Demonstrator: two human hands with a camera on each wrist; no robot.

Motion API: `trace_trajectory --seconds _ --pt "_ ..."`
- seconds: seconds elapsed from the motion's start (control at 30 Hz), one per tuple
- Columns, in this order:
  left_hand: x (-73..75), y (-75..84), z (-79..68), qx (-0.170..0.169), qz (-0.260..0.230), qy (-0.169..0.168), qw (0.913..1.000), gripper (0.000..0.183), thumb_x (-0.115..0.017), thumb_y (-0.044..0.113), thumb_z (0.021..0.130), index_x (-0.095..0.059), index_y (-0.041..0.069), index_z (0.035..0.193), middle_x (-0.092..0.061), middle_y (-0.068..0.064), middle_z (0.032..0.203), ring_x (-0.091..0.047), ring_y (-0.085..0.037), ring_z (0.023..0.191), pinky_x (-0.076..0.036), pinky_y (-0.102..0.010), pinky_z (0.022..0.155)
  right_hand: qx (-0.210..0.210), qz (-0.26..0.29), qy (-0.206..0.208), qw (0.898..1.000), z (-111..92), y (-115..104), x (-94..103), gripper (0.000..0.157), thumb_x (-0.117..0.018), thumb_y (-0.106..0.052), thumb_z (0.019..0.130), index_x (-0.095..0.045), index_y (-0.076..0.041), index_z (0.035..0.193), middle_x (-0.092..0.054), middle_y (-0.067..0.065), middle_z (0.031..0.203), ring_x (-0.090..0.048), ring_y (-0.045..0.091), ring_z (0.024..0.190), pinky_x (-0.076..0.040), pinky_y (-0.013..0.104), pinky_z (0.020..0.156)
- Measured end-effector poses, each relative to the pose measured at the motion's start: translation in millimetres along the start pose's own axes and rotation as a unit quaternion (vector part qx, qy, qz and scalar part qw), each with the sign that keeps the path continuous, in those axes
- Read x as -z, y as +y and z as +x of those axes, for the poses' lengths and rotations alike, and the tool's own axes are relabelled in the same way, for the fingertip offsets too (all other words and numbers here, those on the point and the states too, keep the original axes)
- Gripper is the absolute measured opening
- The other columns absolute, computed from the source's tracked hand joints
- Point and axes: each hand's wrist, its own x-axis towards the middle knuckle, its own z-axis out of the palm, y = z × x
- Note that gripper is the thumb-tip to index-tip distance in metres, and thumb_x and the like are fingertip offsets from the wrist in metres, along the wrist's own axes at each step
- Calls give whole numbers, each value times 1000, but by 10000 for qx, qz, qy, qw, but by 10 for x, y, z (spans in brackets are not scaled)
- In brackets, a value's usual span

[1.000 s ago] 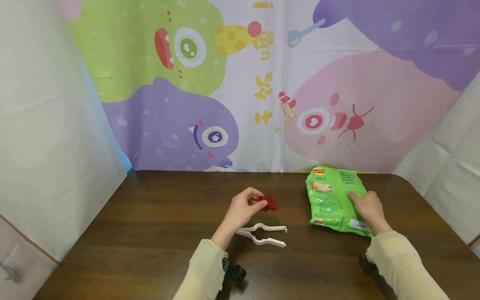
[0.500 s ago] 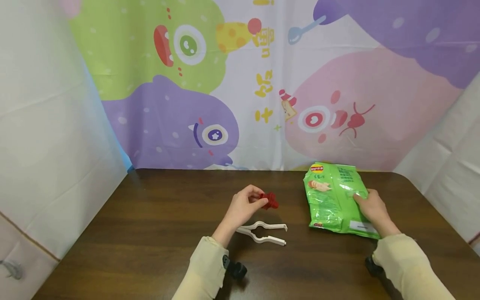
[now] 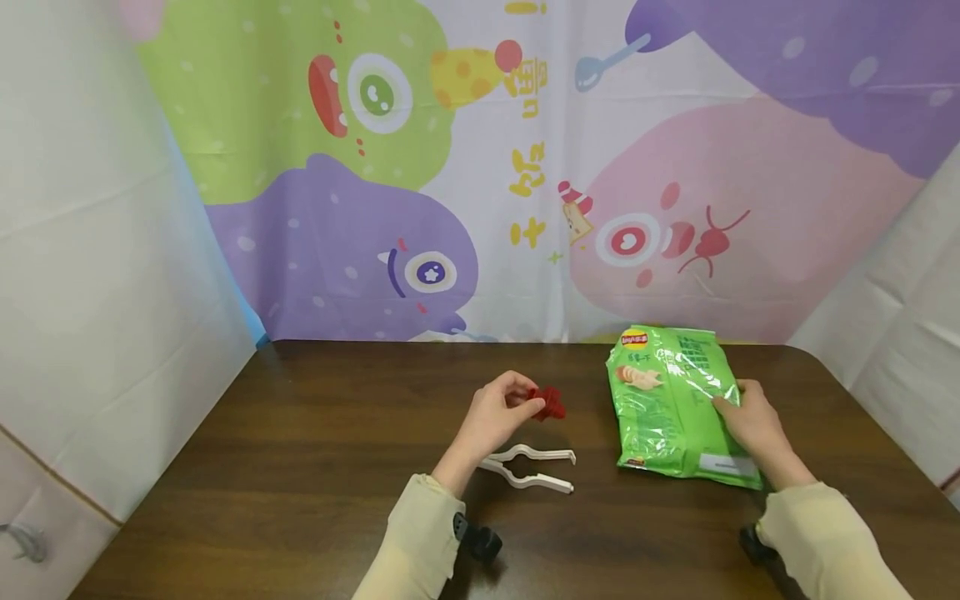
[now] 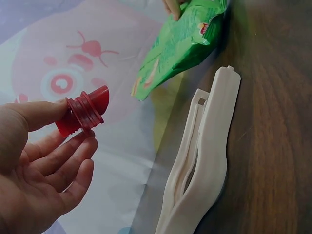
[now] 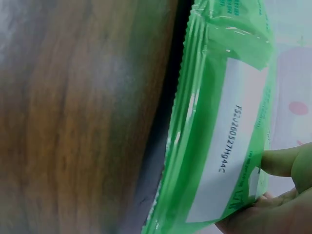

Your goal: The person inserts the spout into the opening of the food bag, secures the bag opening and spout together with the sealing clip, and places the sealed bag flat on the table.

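Observation:
Between thumb and fingertips, my left hand (image 3: 489, 419) pinches a red threaded plastic spout (image 3: 550, 403) above the table. In the left wrist view the spout (image 4: 85, 111) has a slanted end and raised rings round its body. A white plastic bag clip (image 3: 542, 481) lies below that hand, its two arms spread; my wrist hides its hinged end from above. My right hand (image 3: 759, 423) grips the right edge of a green chip bag (image 3: 663, 408), thumb on the upper face. The right wrist view shows the bag's crimped end and white printed label (image 5: 222, 141).
The brown wooden table (image 3: 300, 467) extends to both sides. A cartoon-printed curtain (image 3: 525, 283) hangs along its back edge, just behind the bag. White cloth (image 3: 112, 250) hangs at the left, and more at the right.
My right hand has shifted right and toward me, and the bag's near right corner has followed. My left hand has moved slightly right with the red spout. The clip has stayed put.

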Motion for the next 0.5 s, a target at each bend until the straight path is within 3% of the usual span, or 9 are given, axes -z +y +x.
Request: trace_trajectory --seconds 0.5 --pt "-19 -53 12 41 68 64 9999 20 -63 25 76 -57 13 90 -63 2 82 -57 -9 70 -44 -22 63 56 293 -323 9990 -43 -47 18 60 -35 -23 90 -12 21 123 -28 38 115 -40 38 93 -40 38 68"
